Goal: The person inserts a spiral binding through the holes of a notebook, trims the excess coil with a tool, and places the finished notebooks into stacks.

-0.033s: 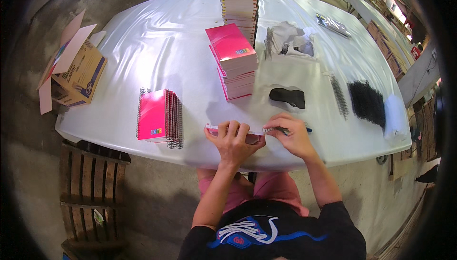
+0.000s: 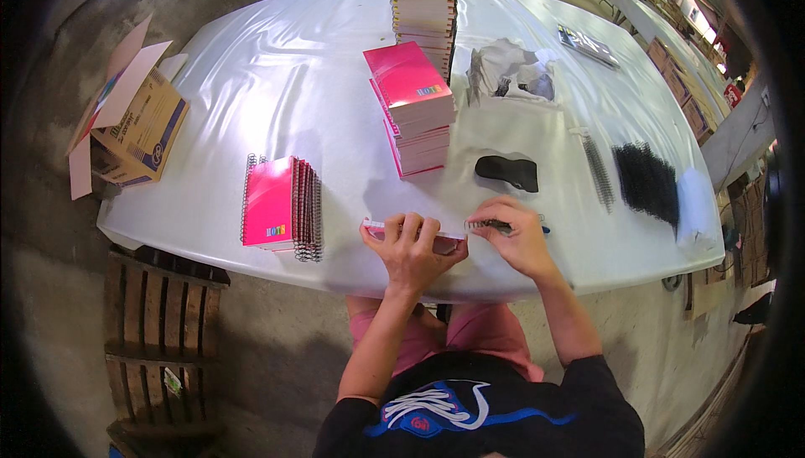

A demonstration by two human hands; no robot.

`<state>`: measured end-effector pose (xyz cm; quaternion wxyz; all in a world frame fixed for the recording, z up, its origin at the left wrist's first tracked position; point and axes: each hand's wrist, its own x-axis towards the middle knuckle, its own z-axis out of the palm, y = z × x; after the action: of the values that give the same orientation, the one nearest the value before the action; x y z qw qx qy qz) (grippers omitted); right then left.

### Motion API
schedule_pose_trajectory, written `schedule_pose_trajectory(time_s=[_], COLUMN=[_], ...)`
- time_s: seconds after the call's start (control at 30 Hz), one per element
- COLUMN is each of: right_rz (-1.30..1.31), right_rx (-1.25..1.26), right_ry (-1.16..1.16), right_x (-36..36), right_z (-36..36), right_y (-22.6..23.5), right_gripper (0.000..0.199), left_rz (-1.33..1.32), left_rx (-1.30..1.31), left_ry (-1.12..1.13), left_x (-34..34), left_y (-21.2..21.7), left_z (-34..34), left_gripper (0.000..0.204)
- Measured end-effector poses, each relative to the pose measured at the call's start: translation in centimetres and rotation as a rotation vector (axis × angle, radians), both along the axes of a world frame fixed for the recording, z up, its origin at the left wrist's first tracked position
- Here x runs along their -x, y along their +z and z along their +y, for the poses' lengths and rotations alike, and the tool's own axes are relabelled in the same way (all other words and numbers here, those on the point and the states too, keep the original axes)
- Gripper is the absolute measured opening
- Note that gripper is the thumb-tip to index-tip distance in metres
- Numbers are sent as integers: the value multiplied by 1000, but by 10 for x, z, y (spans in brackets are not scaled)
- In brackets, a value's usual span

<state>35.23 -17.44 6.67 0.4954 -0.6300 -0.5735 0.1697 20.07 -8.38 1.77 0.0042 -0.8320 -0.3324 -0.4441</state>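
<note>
My left hand (image 2: 412,246) is closed round a pink-covered notebook (image 2: 444,245), held on edge above the table's front. In my right hand (image 2: 514,236) the thumb and fingers pinch a dark spiral binding coil (image 2: 496,225). That coil's end meets the right end of the notebook's edge; whether it has passed through the holes is too small to tell. Behind the hands stands a stack of pink notebooks (image 2: 411,93). Off to the left sits a pile of pink notebooks with coils on them (image 2: 272,206).
A black curved object (image 2: 506,174) lies beyond my right hand. Farther right are a loose coil (image 2: 599,174), a bundle of black coils (image 2: 646,181) and a white roll (image 2: 696,206). Yellow-topped books (image 2: 421,5), crumpled plastic (image 2: 511,72) and an open carton (image 2: 138,131) stand farther out.
My right hand has shifted very slightly to the right, and a little more of the coil shows between its fingers. The left hand keeps its hold on the notebook.
</note>
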Motion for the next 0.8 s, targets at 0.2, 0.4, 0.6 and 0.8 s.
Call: schedule_pose_trajectory(time_s=[0.2, 0.4, 0.6, 0.8], right_rz=[-87, -273, -250, -99], right_rx=[30, 261, 134, 539], right_ry=[192, 197, 89, 218], right_x=[-5, -6, 3, -36], right_z=[2, 3, -8, 7], right_y=[10, 24, 19, 10], right_gripper=[17, 21, 21, 29], left_rz=[31, 144, 237, 128], left_rx=[42, 68, 70, 180], left_ry=[-30, -30, -35, -178], left_x=[1, 3, 12, 21], left_y=[5, 13, 15, 17], left_z=[4, 4, 3, 15], left_gripper=[44, 44, 38, 46])
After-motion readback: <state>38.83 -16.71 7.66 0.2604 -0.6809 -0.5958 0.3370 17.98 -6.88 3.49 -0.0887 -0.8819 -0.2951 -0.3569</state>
